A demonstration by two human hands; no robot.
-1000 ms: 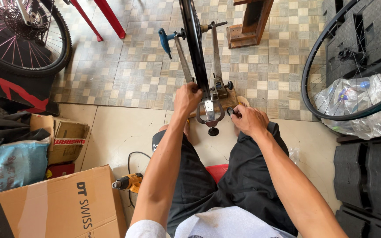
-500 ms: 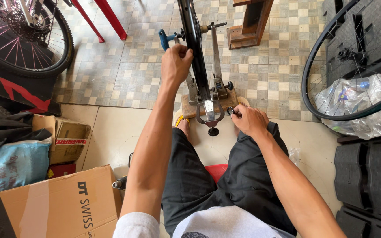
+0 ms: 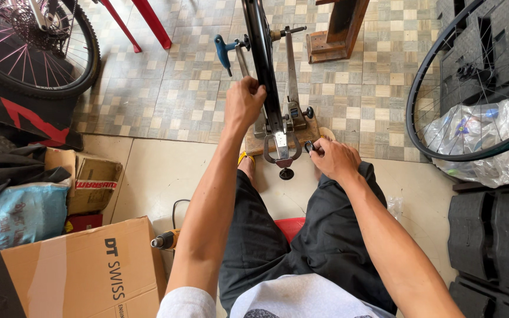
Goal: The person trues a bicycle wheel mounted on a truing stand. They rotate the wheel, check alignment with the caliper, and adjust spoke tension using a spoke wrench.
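Left hand (image 3: 244, 101) grasping the black rim (image 3: 260, 53) in the truing stand (image 3: 287, 126), right hand (image 3: 332, 158) pinching the stand's base knob (image 3: 308, 146): best turn the rim slowly, adjusting in small increments.

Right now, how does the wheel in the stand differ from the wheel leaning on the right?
The wheel in the stand stands upright, seen edge-on, with the left hand on its rim. The wheel on the right leans tilted, showing its spokes, and no hand touches it. Both have black rims.
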